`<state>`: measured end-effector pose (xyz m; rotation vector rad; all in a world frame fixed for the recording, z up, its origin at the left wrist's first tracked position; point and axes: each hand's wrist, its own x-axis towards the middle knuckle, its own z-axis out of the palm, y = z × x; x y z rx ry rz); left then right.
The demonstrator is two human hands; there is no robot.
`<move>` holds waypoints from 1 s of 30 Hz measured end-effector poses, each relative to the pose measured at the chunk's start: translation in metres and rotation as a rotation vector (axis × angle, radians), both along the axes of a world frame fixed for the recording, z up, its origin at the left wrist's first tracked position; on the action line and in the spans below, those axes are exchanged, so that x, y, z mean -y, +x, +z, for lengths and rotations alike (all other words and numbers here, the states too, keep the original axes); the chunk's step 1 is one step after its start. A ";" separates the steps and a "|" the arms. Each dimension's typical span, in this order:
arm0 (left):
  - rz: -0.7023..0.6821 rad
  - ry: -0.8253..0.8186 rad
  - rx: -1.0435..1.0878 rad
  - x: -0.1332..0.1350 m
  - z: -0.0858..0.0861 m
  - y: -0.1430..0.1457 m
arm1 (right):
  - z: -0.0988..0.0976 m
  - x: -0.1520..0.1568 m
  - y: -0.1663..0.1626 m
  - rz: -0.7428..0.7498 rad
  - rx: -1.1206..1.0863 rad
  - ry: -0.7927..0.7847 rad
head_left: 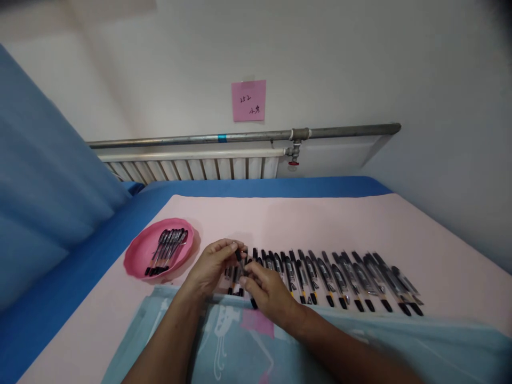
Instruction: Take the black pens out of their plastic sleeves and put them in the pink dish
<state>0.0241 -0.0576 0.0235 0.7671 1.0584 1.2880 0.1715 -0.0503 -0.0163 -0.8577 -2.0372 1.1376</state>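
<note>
Between my two hands is a black pen (239, 256), tilted, its upper end in the fingertips of my left hand (214, 264). My right hand (272, 293) pinches the lower part of the same pen. Both hands are closed, just above the near left end of a long row of pens (340, 277) with black ends and clear barrels. Several more pens in that row are partly hidden behind my fingers. To the left, a pink oval tray (134, 256) holds a small bundle of similar pens (168, 248), lying side by side.
A pale pink sheet (288, 218) covers the work surface, with a blue edge (256, 186) behind it. Light blue printed cloth (224, 346) lies nearest me. Beyond are a radiator (208, 168), a pipe with a red valve (294, 164) and a pink note (248, 101). A blue curtain (48, 186) hangs left.
</note>
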 end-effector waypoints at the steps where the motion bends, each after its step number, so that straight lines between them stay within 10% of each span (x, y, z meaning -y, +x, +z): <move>1: 0.018 -0.012 -0.012 0.000 -0.001 0.001 | 0.000 0.000 0.000 -0.002 0.002 0.008; 17: 0.024 0.071 -0.064 -0.001 -0.001 -0.005 | 0.006 0.002 -0.002 0.072 -0.109 -0.260; 25: 0.144 -0.057 -0.981 -0.006 -0.021 -0.025 | -0.001 -0.005 -0.001 -0.068 -0.153 -0.248; 30: 0.130 -0.104 -1.065 -0.004 -0.025 -0.026 | -0.002 -0.004 -0.001 -0.060 -0.158 -0.260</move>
